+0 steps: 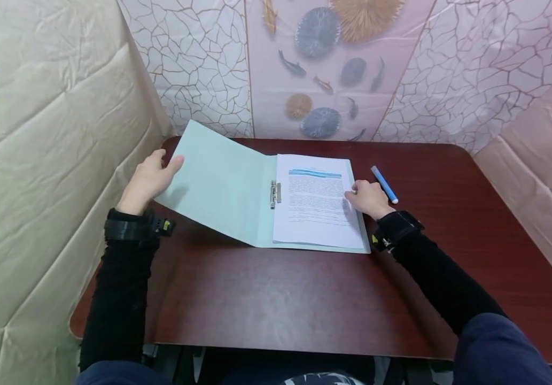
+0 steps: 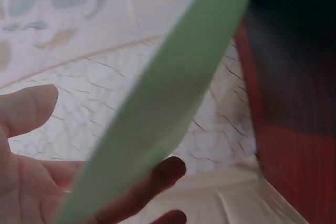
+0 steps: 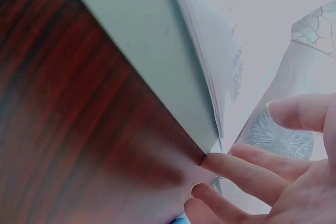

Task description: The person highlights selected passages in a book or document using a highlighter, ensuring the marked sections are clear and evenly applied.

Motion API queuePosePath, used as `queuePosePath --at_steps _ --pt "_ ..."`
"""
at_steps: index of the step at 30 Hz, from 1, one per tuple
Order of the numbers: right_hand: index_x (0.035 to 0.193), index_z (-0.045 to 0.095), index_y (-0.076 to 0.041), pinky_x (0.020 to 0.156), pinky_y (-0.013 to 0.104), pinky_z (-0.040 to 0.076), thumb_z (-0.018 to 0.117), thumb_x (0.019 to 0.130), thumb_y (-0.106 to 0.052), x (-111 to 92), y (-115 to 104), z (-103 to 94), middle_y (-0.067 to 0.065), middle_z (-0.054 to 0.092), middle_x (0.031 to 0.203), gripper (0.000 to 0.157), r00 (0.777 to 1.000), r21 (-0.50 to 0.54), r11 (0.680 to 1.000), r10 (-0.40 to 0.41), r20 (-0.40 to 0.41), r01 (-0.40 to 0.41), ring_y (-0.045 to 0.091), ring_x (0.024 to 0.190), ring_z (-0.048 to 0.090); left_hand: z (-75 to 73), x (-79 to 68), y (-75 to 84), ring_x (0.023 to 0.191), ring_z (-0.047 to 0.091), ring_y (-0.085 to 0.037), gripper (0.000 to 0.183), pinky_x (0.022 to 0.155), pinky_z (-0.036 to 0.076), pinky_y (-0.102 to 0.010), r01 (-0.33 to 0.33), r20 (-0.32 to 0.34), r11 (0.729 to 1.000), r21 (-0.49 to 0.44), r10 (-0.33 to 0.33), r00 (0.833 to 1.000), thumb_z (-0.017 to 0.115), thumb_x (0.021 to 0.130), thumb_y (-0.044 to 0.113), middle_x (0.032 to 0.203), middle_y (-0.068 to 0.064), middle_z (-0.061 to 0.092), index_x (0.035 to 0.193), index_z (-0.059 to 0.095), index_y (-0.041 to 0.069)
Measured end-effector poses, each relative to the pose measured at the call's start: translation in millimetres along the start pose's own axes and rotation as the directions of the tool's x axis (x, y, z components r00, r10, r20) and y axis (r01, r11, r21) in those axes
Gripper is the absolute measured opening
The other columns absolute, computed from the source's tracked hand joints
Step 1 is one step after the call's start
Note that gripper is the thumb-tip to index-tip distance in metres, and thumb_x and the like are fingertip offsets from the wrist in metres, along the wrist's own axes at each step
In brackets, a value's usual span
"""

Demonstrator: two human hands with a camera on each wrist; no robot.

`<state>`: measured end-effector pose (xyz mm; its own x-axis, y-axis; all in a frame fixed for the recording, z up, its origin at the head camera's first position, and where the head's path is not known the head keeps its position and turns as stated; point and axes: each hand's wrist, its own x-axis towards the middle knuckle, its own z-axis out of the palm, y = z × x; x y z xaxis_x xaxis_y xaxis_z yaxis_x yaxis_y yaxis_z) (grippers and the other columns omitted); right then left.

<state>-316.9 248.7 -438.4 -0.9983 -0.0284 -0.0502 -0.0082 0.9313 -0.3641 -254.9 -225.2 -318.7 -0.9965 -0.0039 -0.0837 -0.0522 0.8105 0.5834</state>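
Note:
A pale green folder lies spread on the table, its left cover tilted up. Inside its right half is a stack of printed sheets with blue-highlighted lines near the top. A metal clip sits by the fold. My left hand is at the cover's outer edge; in the left wrist view its fingers reach behind the cover, while the thumb stands apart in front. At the folder's right edge, my right hand has loosely bent fingers by the sheets; the right wrist view shows thumb and fingers spread apart.
Just right of my right hand lies a blue marker with a white end. The dark red-brown table has a patterned wall covering behind it. Cream padded fabric hangs at the left, with similar fabric at the right.

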Motion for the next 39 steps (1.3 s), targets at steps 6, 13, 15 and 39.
queuePosePath --at_steps 6,13,15,39 --pt "0.119 0.058 0.004 0.054 0.029 0.035 0.050 0.096 -0.030 0.2 -0.4 -1.5 0.021 0.063 0.096 0.042 1.000 -0.001 1.000 -0.003 0.000 0.003 0.026 0.069 0.052 -1.7 -12.2 19.3 0.141 0.034 -0.039 0.080 0.110 0.030 -0.057 -0.141 -0.074 0.981 -0.135 0.131 0.989 0.031 0.097 0.062 0.152 -0.024 0.037 0.154 0.020 0.007" --pt "0.117 0.055 0.005 0.056 0.031 0.035 0.050 0.096 -0.031 0.3 -1.5 -1.4 0.021 0.061 0.092 0.042 1.000 0.001 1.000 -0.005 0.001 0.005 0.028 0.069 0.051 10.0 -11.5 41.6 0.136 0.042 -0.032 0.063 0.111 0.032 -0.051 -0.309 -0.247 0.928 -0.206 0.256 0.934 0.031 0.101 0.053 0.147 -0.015 0.045 0.145 0.041 0.009" --pt "0.115 0.054 0.006 0.056 0.031 0.035 0.050 0.096 -0.031 -0.4 -1.8 -1.9 0.020 0.059 0.087 0.041 1.000 0.009 1.000 -0.004 0.002 0.004 0.027 0.068 0.051 16.0 -8.9 46.5 0.135 0.044 -0.030 0.059 0.111 0.033 -0.049 -0.361 -0.277 0.904 -0.228 0.295 0.914 0.032 0.102 0.050 0.145 -0.014 0.048 0.143 0.044 0.009" --pt "0.135 0.035 0.011 0.074 0.036 0.039 0.036 0.099 -0.018 1.2 3.7 -7.1 0.027 0.054 0.107 0.046 0.997 0.219 0.973 0.054 0.063 -0.067 0.032 0.085 0.053 130.2 6.3 113.3 0.148 0.023 -0.014 0.077 0.121 0.020 -0.031 -0.526 0.081 0.819 -0.229 0.554 0.828 0.009 0.098 0.062 0.160 -0.005 0.026 0.153 0.026 0.010"
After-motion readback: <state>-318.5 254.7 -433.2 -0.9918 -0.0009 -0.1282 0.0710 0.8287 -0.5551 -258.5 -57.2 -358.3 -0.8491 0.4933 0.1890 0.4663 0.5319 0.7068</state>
